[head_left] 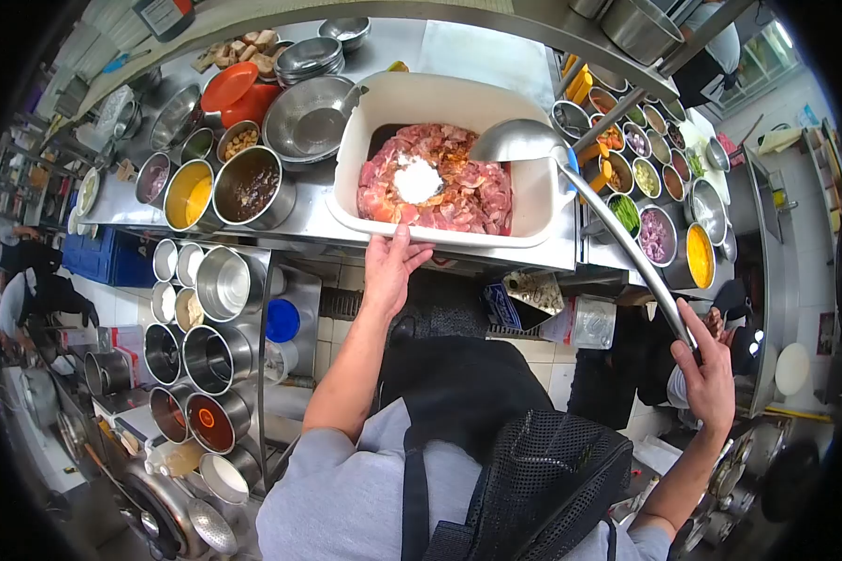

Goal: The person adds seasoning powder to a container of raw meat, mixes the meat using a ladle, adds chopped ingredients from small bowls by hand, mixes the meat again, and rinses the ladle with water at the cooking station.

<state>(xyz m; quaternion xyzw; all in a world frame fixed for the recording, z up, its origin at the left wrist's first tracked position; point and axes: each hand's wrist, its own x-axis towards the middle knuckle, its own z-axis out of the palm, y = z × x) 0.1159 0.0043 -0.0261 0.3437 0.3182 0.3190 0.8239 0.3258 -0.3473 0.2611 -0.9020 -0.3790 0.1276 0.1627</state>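
A large white tub (351,201) on the metal counter holds cut raw meat (472,201) with a mound of white powder (418,179) and reddish-brown seasoning on top. My left hand (395,266) grips the tub's near rim, one digit over the edge and the others below it. Closed around the end of a long handle is my right hand (706,369), out to the right. That handle belongs to a big steel ladle (519,142), whose bowl is over the tub's right part, above the meat. What the ladle's bowl contains, if anything, is hidden.
Left on the counter are a steel colander (311,120), a pot of dark sauce (250,187) and a pot of yellow liquid (190,194). Bowls of chopped vegetables (658,234) crowd the right. A shelf post (617,122) rises beside the tub. Another person (28,290) is at far left.
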